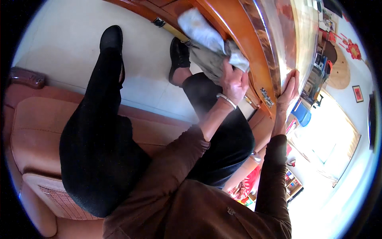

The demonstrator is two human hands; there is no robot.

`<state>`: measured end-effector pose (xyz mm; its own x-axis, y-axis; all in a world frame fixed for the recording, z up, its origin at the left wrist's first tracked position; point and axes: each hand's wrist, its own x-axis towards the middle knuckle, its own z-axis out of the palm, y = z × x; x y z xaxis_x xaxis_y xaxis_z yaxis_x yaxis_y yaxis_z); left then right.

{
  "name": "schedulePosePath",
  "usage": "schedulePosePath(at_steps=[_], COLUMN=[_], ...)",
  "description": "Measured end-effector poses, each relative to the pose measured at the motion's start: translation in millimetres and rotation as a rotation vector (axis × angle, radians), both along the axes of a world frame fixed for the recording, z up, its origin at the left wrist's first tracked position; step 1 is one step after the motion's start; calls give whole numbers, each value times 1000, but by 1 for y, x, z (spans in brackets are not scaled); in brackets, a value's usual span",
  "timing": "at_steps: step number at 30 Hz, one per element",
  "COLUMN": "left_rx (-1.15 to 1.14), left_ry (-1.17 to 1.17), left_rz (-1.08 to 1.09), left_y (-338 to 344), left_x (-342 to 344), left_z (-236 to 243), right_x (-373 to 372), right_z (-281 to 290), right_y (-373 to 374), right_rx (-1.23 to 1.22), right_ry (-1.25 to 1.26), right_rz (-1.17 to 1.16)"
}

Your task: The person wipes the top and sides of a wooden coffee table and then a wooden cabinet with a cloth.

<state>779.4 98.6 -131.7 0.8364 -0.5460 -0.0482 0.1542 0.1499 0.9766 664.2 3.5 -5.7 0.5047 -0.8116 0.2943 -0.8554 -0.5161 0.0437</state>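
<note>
A crumpled whitish and grey cloth (201, 32) lies against the orange-brown wooden side of a table (248, 44). My left hand (234, 83), with a pale bangle at the wrist, is closed on the cloth's near end; part of the fingers is hidden in its folds. Further right, my right hand (289, 91) rests on the rim of the shiny tabletop (292, 40), its fingers stretched along the edge and holding nothing.
Under me is a tan leather sofa (36, 131) with a woven patch. My black-trousered legs (99, 147) extend over the pale tiled floor (147, 75), one foot close to the table's base. A blue bin-like container (301, 114) and a bright window (330, 135) appear beyond my right arm.
</note>
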Motion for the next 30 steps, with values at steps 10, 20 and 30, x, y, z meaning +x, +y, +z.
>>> schedulePosePath(at_steps=[10,20,30], left_rx=[169,-47,117], left_ry=[-111,960,84], left_rz=[-542,360,622], left_y=[15,22,-44], left_x=[-28,64,177], left_z=[-8,-50,-27], right_x=[-18,-34,-10], right_z=[-5,-4,-5], right_y=[-9,-5,-5], right_rx=[28,97,99], right_ry=[1,-118,-46], right_rz=[29,-39,9])
